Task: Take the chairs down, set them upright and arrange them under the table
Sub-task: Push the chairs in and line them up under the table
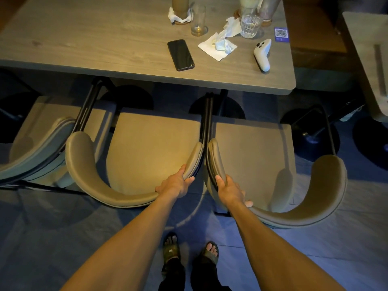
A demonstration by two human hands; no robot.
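Right, I'm standing behind two upright tan padded chairs with curved backrests and thin black metal frames, both on the floor with their seats nosing in under the grey wood-grain table (pixel 126 38). My left hand (pixel 175 184) is closing its grip round the right end of the middle chair (pixel 147 143) backrest, fingers wrapped over the padded rim. My right hand (pixel 230 191) is clamping the left end of the right-hand chair (pixel 256 156) backrest, thumb on the black tube. These look fairly heavy and stiff, with soft upholstery that could slip, so I'm judging the frame edge the surest hold. A third chair (pixel 42 131) is sitting just to the left. A black phone (pixel 180 54) and glasses (pixel 251 25) are resting on the table, so I'm thinking gentle pushes.
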